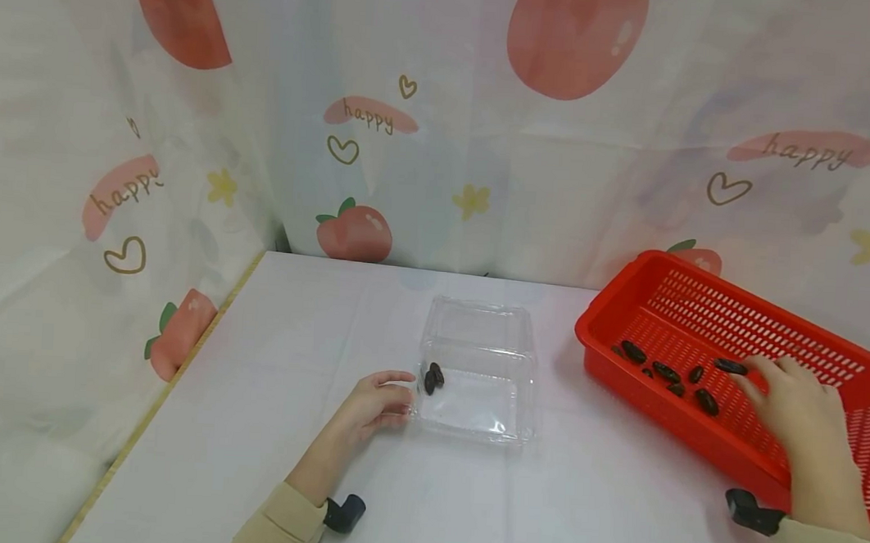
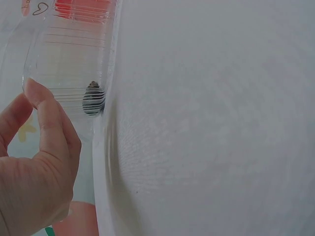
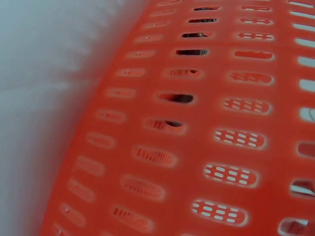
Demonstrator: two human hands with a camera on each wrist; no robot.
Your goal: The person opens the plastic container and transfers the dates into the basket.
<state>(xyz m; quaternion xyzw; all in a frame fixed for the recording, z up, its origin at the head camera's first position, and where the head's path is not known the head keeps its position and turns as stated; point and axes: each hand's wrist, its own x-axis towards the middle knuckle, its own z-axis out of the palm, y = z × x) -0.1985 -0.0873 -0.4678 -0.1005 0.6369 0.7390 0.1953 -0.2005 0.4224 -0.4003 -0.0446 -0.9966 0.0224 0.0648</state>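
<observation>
Nearest the camera, 2 cream sleeves enter from the bottom edge of the white table (image 1: 291, 338), each wrist carrying a small black camera mount. The left hand (image 1: 369, 407) rests on the table with its fingers lightly curled against the left wall of the clear plastic box (image 1: 477, 372); the left wrist view shows the thumb (image 2: 47, 118) pressed on that ribbed wall, so the hand steadies the box rather than enclosing it. Inside the box, close to that same wall, lie 2 dark dates (image 1: 433, 377).

To the right, the right hand (image 1: 797, 409) lies inside the red basket (image 1: 625, 302), fingers stretched forward and mostly straight, the fingertips touching 1 dark date (image 1: 730, 366) on the slotted floor. Whether it has pinched that date cannot be told. About 5 more loose dates (image 1: 666, 372) are scattered just left of the fingers. The right wrist view shows only blurred red slotted plastic.

Farthest back hangs a white curtain (image 1: 442, 141) printed with strawberries, hearts and "happy".
</observation>
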